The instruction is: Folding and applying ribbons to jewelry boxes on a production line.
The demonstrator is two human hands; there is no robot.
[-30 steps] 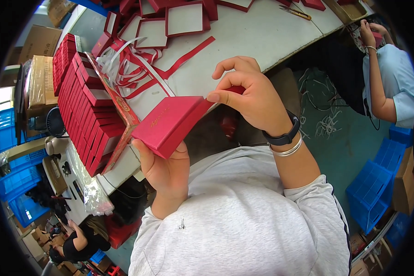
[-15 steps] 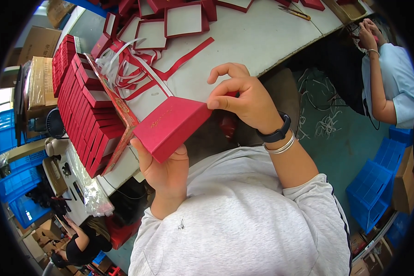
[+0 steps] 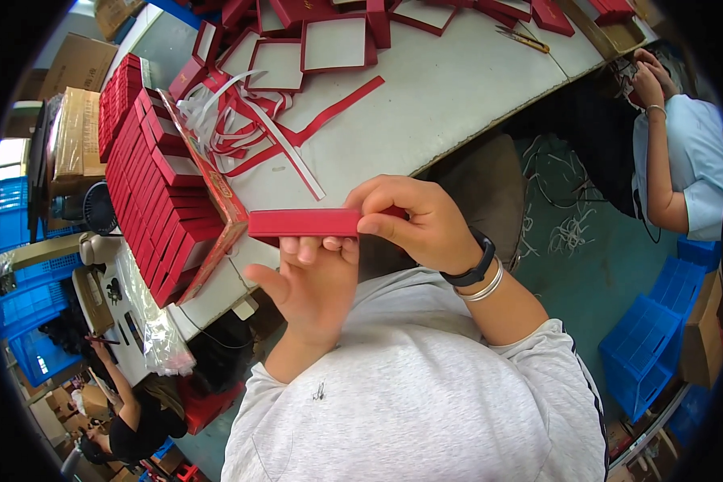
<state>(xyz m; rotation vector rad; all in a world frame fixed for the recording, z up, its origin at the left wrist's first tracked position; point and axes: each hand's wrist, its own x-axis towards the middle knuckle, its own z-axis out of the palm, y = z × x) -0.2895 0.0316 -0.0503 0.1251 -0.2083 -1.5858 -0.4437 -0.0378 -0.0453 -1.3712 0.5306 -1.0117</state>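
A flat red gift box [image 3: 304,222] is held level above the table's near edge, one long side facing me. My right hand [image 3: 414,225] pinches its right end between thumb and fingers. Below it my left hand [image 3: 313,285] is palm up, fingertips against the box's lower edge and thumb spread well away from it. The box's top and underside are hidden from this angle. Just beyond lies a heap of red and white ribbons [image 3: 241,120], with one white strip [image 3: 307,177] trailing toward the box.
Many red boxes [image 3: 157,201] are stacked in a carton at left. Open red box parts with white insides [image 3: 334,43] lie at the back, near yellow-handled snips [image 3: 524,38]. Blue crates [image 3: 643,345] stand at right. One co-worker [image 3: 683,153] sits right, another [image 3: 132,426] lower left.
The box has been turned from showing its gold-lettered face to edge-on. Both hands are lower, and my left thumb has come off the box.
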